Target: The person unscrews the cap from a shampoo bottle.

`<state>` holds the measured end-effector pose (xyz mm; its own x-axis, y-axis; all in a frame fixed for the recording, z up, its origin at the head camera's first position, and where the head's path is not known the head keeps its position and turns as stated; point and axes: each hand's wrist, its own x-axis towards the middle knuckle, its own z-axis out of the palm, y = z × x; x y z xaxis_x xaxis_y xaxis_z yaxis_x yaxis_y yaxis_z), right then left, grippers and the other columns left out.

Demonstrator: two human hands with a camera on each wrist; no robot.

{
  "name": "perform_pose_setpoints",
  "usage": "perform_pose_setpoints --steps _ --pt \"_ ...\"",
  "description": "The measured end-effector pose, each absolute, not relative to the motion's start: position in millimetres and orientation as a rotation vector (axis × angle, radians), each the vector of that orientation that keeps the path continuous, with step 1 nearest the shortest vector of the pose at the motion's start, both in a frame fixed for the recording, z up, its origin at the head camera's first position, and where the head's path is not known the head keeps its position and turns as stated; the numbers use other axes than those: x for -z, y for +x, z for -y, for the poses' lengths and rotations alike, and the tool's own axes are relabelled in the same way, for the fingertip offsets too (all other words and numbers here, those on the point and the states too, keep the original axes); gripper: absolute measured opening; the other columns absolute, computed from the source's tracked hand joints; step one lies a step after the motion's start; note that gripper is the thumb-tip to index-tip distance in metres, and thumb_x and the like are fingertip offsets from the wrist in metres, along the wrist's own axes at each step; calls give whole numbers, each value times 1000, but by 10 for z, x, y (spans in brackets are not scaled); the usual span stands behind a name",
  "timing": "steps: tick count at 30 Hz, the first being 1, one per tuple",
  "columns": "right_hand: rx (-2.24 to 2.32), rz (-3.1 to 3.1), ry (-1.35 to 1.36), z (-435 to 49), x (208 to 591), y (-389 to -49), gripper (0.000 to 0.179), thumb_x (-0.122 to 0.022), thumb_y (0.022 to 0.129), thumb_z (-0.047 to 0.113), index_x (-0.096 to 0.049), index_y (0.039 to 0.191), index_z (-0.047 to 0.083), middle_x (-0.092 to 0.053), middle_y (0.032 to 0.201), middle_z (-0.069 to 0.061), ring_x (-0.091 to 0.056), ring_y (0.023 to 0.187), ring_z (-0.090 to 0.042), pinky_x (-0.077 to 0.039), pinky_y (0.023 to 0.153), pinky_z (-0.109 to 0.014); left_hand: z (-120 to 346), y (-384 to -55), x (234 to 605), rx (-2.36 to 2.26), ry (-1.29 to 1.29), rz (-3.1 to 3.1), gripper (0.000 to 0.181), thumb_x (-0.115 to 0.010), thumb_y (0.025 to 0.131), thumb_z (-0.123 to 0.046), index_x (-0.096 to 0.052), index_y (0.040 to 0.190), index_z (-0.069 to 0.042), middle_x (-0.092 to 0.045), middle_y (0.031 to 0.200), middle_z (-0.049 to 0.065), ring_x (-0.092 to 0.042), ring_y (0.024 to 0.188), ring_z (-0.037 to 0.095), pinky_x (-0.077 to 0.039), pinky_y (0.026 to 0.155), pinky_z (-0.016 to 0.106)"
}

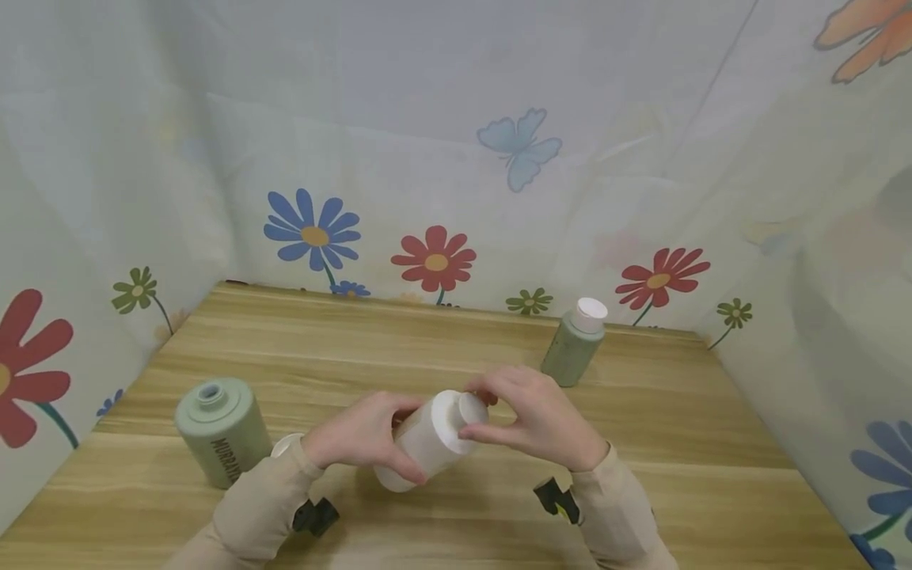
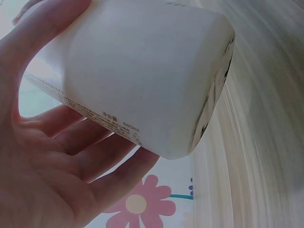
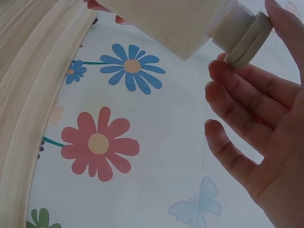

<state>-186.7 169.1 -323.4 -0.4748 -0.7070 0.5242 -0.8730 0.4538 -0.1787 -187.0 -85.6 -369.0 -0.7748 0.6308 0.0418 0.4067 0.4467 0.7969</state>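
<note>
Tilted over the table, a white bottle (image 1: 426,445) is gripped round its body by my left hand (image 1: 359,431), thumb on the near side and fingers beneath. Its neck points up and to the right. There my right hand (image 1: 537,416) pinches the white cap (image 1: 473,410) between thumb and fingers. In the right wrist view the disc-shaped cap (image 3: 249,42) sits on the neck, with the other fingers spread behind it. Small brown print runs along the bottle (image 2: 152,71) in the left wrist view, and its base is lifted off the wood.
A larger green bottle (image 1: 224,435) with an uncapped neck stands at the left. Beside it a white round thing (image 1: 286,444) is partly hidden by my left wrist. A smaller green bottle (image 1: 572,352) with a white top stands at the back right. Flowered cloth (image 1: 385,158) surrounds the wooden table (image 1: 342,340).
</note>
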Motion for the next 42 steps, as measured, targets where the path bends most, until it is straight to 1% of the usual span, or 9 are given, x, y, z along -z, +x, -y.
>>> perform_pose_setpoints --steps 5,14,18,20,23,26,31,36,42 --pt "-571 2320 1365 -1692 3224 -1862 37 -79 79 37 -67 106 15 -66 89 8 -60 82 -5 -50 75 -20 855 -1873 3697 -1217 905 -2440 65 -88 62 -30 -64 121 -15 -70 106 -3 -63 91 10 -52 78 28" --pt "-522 2279 1534 -1709 3201 -1898 39 -77 79 23 -64 115 14 -67 107 5 -63 94 -8 -52 83 -24 858 -1892 3729 -1196 911 -2435 64 -88 62 -31 -64 120 -16 -69 106 -4 -62 91 11 -52 79 29" --pt "-516 2267 1572 -1706 3192 -1905 41 -76 79 20 -63 117 14 -65 109 3 -63 98 -10 -52 85 -25 859 -1889 3730 -1185 912 -2446 62 -88 62 -31 -65 118 -15 -69 104 -4 -63 89 10 -52 78 28" --pt "-514 2276 1570 -1708 3189 -1900 42 -76 80 22 -63 118 14 -65 110 3 -63 99 -10 -52 86 -26 859 -1889 3727 -1182 911 -2450 62 -89 62 -31 -65 116 -16 -69 104 -4 -63 89 9 -52 77 28" --pt "-543 2319 1530 -1713 3184 -1889 44 -76 82 29 -62 120 12 -66 110 4 -62 98 -8 -52 85 -25 856 -1891 3722 -1179 914 -2450 60 -89 61 -32 -66 114 -16 -70 102 -5 -63 88 8 -52 76 27" --pt "-565 2362 1459 -1720 3190 -1882 47 -74 84 37 -62 121 11 -68 106 5 -61 93 -6 -52 82 -23 851 -1891 3717 -1180 921 -2449 58 -89 61 -32 -66 113 -16 -70 101 -5 -63 87 8 -52 76 26" --pt "-549 2397 1394 -1723 3207 -1883 41 -72 84 42 -65 114 14 -67 95 8 -60 84 -5 -50 76 -22 846 -1892 3708 -1182 913 -2448 59 -89 61 -30 -66 113 -16 -69 101 -5 -63 87 8 -52 76 27" --pt "-541 2406 1394 -1713 3201 -1868 37 -74 82 41 -67 109 16 -67 92 10 -61 81 -7 -49 76 -23 849 -1891 3712 -1177 909 -2448 59 -89 61 -30 -66 114 -15 -69 101 -5 -62 87 9 -52 76 27" --pt "-481 2353 1450 -1709 3195 -1871 35 -77 80 30 -68 110 16 -70 100 8 -63 91 -6 -51 81 -26 859 -1896 3729 -1171 923 -2442 59 -89 61 -30 -66 114 -15 -69 102 -4 -62 88 8 -52 77 27"
